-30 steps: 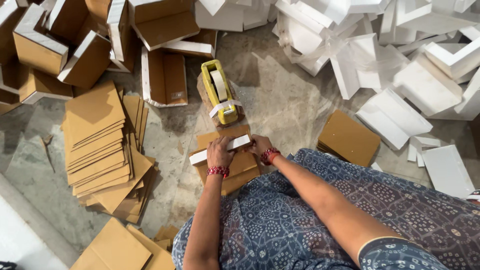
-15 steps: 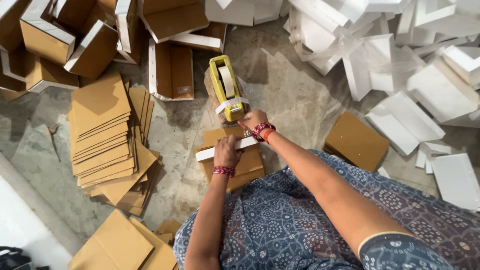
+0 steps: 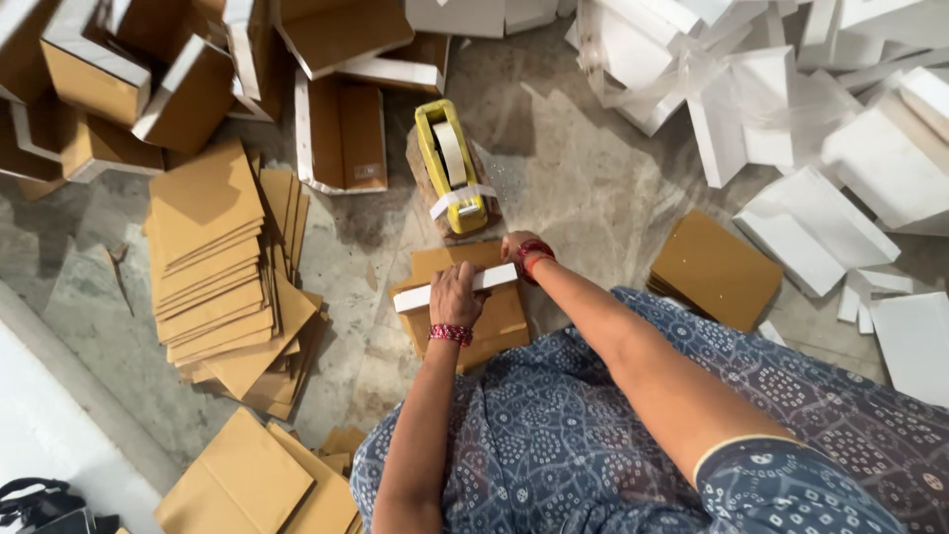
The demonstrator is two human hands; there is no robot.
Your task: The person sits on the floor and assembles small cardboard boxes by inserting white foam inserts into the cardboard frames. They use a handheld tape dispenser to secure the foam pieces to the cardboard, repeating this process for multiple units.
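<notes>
You are holding a folded white box strip (image 3: 455, 288) with 2 hands — its long side is running left to right. Your left hand (image 3: 457, 295) is curling its fingers over the middle, your right hand (image 3: 516, 247) is pinching the right end. The yellow tape dispenser (image 3: 450, 168) is sitting just ahead — nearer your right hand.

left hand (image 3: 455, 295) on top of a strip (image 3: 435, 294) lying across a small card stack (image 3: 494, 321), right hand (image 3: 514, 244) at the strip's right end. tape dispenser (image 3: 450, 168) on a block just beyond the stack. big card pile (image 3: 222, 267) to the left, more cards (image 3: 247, 480) near the left elbow. open box (image 3: 341, 133) left of the dispenser, other boxes (image 3: 109, 79) far left. card piece (image 3: 717, 267) right of the arm, foam pieces (image 3: 791, 109) beyond it, far right.
</notes>
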